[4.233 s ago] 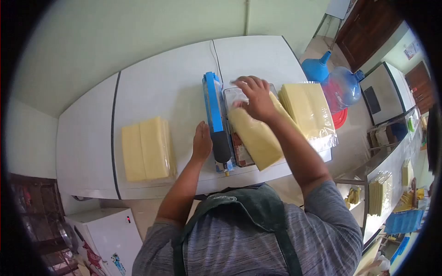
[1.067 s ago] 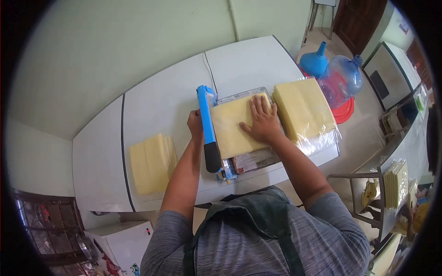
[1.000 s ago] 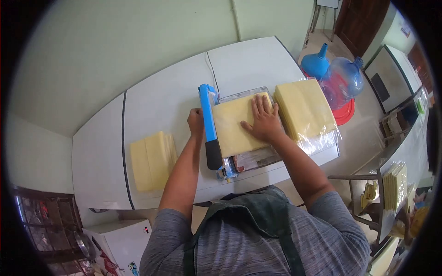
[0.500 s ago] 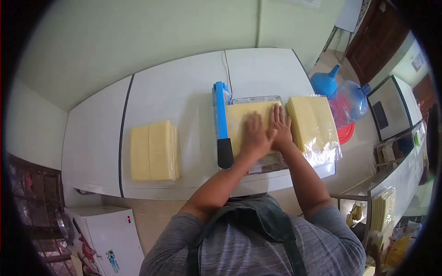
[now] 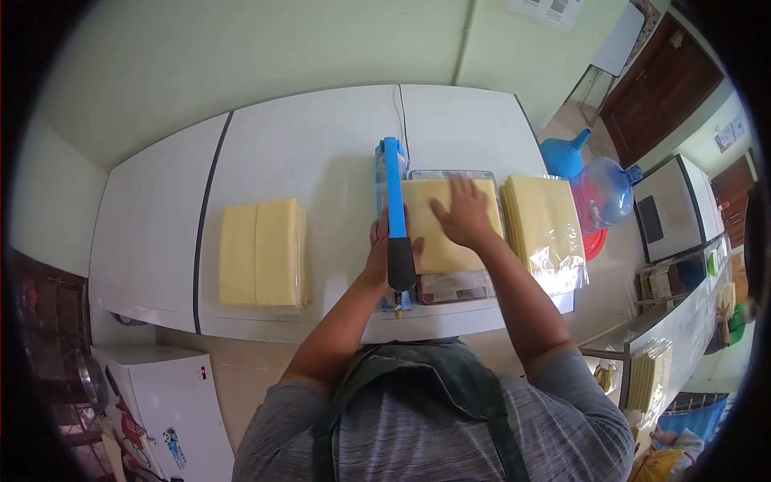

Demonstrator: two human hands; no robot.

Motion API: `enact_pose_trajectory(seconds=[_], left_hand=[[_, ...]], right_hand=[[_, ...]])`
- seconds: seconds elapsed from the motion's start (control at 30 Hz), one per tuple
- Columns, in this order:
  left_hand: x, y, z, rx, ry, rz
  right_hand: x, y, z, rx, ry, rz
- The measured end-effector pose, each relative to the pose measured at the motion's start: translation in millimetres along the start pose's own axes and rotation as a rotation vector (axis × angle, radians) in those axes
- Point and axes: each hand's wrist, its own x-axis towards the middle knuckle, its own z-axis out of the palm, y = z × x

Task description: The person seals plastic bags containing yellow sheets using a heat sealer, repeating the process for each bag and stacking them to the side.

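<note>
The left hand's fingers (image 5: 379, 239) are curling around the black handle (image 5: 401, 263) of the blue sealer arm (image 5: 393, 197), clenched on it just where black grip meets blue bar. The right hand's fingers (image 5: 459, 193) are spreading flat and released, grasping nothing, pressing palm-down on the pale yellow packet (image 5: 432, 241) lying on the sealer's tray (image 5: 450, 285). The packet is sitting just right of the blue arm, its left edge running under or beside the bar; which one cannot be told.

Judging from this, the person is at the sealing step: holding the packet still while the left hand (image 5: 377, 251) is working the arm. The next move probably calls for a firm, even press on the handle while the right hand (image 5: 464, 218) is keeping the packet from sliding.

Farther out on the white counter (image 5: 305, 153), a stack of yellow packets in clear plastic (image 5: 544, 229) is lying just right of the tray, and another yellow stack (image 5: 261, 255) is resting well apart to the left.
</note>
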Motion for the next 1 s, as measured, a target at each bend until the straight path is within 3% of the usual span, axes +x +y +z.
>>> enact_pose_trajectory(seconds=[0.07, 0.13, 0.17, 0.23, 0.37, 0.43, 0.53, 0.77, 0.97, 1.0], left_hand=[[-12, -2, -17, 0.014, -0.071, -0.025], [-20, -7, -34, 0.182, -0.332, -0.037], [-25, -15, -32, 0.188, -0.344, -0.027], [-40, -32, -22, 0.134, -0.232, -0.085], [-66, -50, -22, 0.047, -0.16, -0.21], [-73, -55, -29, -0.215, 0.136, -0.101], [-75, -53, -41, -0.37, 0.221, -0.112], [-73, -19, -68, -0.663, 0.341, -0.14], [-80, 30, -91, -0.975, 0.307, -0.104], [-81, 41, -94, -1.083, 0.205, -0.072]], right_hand=[[8, -50, -13, 0.325, 0.0, -0.338], [14, -93, 5, 0.097, -0.064, -0.32], [20, -100, 20, 0.107, -0.061, -0.307], [34, -102, 50, -0.135, 0.0, -0.292], [30, -96, 68, -0.186, 0.074, -0.318], [28, -100, 62, -0.154, 0.068, -0.315], [30, -98, 61, -0.124, 0.062, -0.325], [29, -96, 60, -0.085, 0.069, -0.344], [27, -93, 50, -0.048, 0.013, -0.356], [28, -91, 50, -0.038, -0.013, -0.39]])
